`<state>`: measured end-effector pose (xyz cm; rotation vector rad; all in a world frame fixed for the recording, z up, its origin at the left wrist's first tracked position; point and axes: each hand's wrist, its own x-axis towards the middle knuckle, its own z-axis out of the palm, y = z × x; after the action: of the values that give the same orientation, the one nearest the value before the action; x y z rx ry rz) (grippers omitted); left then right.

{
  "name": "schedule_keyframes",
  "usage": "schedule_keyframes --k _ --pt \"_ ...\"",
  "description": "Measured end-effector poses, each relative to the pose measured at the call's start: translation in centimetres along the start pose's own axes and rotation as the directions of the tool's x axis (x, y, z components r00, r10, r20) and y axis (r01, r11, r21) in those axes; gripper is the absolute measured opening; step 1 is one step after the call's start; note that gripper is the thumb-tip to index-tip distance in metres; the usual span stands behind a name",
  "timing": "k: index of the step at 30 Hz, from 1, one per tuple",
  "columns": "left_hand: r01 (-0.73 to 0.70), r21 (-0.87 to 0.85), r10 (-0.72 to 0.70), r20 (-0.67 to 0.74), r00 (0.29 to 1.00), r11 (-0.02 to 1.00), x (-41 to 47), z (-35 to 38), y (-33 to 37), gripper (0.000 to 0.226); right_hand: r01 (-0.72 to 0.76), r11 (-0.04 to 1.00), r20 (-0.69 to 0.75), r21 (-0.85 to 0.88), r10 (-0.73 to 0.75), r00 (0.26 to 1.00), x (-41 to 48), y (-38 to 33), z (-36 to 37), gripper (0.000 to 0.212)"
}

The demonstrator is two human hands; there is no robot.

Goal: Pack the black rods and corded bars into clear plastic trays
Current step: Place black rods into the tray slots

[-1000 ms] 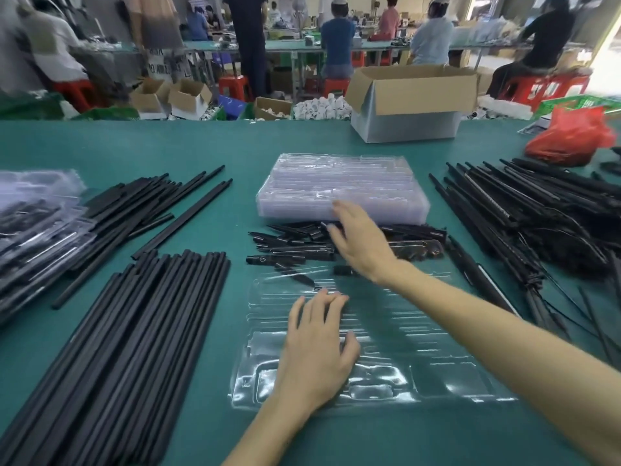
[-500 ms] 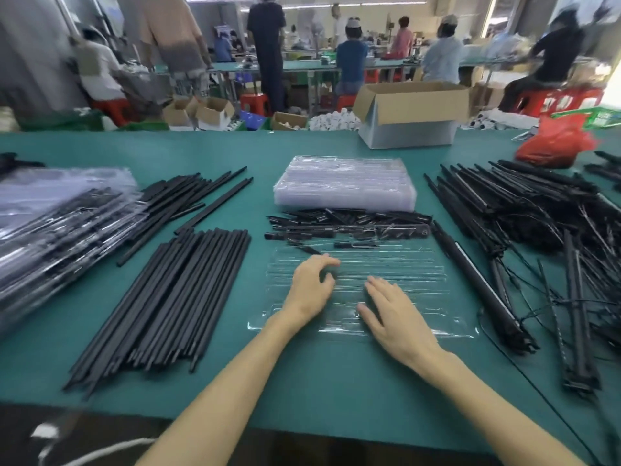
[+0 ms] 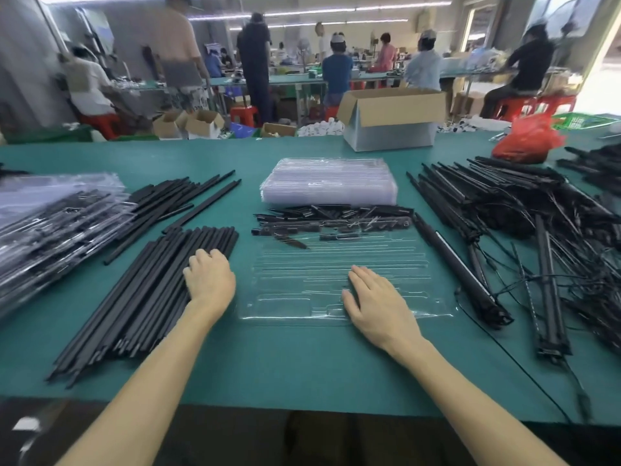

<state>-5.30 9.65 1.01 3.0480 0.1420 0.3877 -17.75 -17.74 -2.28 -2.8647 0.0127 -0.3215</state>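
1. The green table (image 3: 302, 358) spans the whole width of the view, and everything below lies on it.
2. A tangled heap of corded bars (image 3: 524, 216) covers the right side, their thin black cords looping toward the near edge; one long bar (image 3: 460, 270) lies apart from the heap, just right of the empty tray.
3. On the far left sits a stack of filled trays (image 3: 50, 230), clear plastic with dark parts inside.
4. A neat bundle of black rods (image 3: 141, 297) runs diagonally on the left, near the person; a looser fan of rods (image 3: 181, 200) lies beyond it.
5. A stack of empty clear trays (image 3: 329, 186) stands at the centre, farther back.
6. One empty clear tray (image 3: 302, 274) lies flat in front of the person, between the rod bundle and the lone bar.
7. A scatter of small black parts (image 3: 329, 220) lies between the tray stack and the single tray, touching the tray's far edge.
8. The right hand (image 3: 376, 304) rests palm down on the tray's near right part, fingers spread flat, grasping nothing.
9. The left hand (image 3: 210, 277) lies on the upper end of the rod bundle, fingers curled over the rods; whether it has gripped any I cannot tell.
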Motion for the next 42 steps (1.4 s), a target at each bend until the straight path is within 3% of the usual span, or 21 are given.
schedule_keyframes --k 4,8,12,15,17,20,23,28,32,39,42 --pt "-0.059 0.161 0.061 -0.003 0.998 0.985 -0.1 0.5 -0.5 0.028 0.004 1.0 -0.016 0.018 -0.004 1.0 0.0 0.0 0.0 0.059" --pt "-0.087 0.223 0.067 0.096 0.993 0.971 0.1 -0.1 0.0 0.025 0.01 1.0 -0.03 0.018 -0.009 1.0 0.0 0.0 0.0 0.058" --pt "-0.025 -0.01 0.026 0.136 0.99 1.0 0.4 -1.5 0.2 0.011 0.011 1.0 -0.038 0.024 -0.01 0.999 0.0 0.1 0.1 0.058" --pt "0.065 -0.279 -0.027 0.138 0.99 0.958 1.2 -3.0 -0.2 0.026 0.012 1.0 -0.046 0.021 -0.011 0.999 0.1 0.1 0.1 0.058" --pt "0.13 -0.522 -0.038 0.185 0.982 0.843 1.6 -4.2 0.2 0.031 0.013 1.0 -0.052 0.02 -0.012 0.999 0.1 0.2 0.1 0.057" --pt "0.33 -0.818 0.0 0.373 0.928 0.471 1.2 -5.2 2.2 0.024 0.015 1.0 -0.056 0.028 -0.013 0.998 0.1 0.2 0.1 0.057" --pt "0.47 -0.857 0.135 0.502 0.854 0.209 -0.3 -5.2 4.9 0.021 0.016 0.999 -0.061 0.043 -0.014 0.998 0.0 0.2 0.0 0.057" --pt "0.622 -0.781 0.345 0.569 0.747 -0.059 -2.7 -4.8 8.5 0.015 0.016 0.998 -0.069 0.063 -0.012 0.998 -0.1 0.2 -0.2 0.055" --pt "0.649 -0.74 0.371 0.562 0.74 -0.175 -3.3 -4.2 10.3 0.014 -0.025 0.995 -0.079 0.097 0.033 0.996 -0.3 0.0 -0.5 0.05" --pt "0.617 -0.756 0.299 0.55 0.779 -0.218 -3.4 -2.1 11.0 0.016 0.004 0.999 -0.083 0.046 0.0 0.997 -0.1 0.0 -0.4 0.053" --pt "0.584 -0.772 0.258 0.528 0.809 -0.251 -4.0 -1.0 11.1 0.031 0.013 0.998 -0.111 0.056 -0.006 0.994 -0.1 0.0 -0.5 0.052"
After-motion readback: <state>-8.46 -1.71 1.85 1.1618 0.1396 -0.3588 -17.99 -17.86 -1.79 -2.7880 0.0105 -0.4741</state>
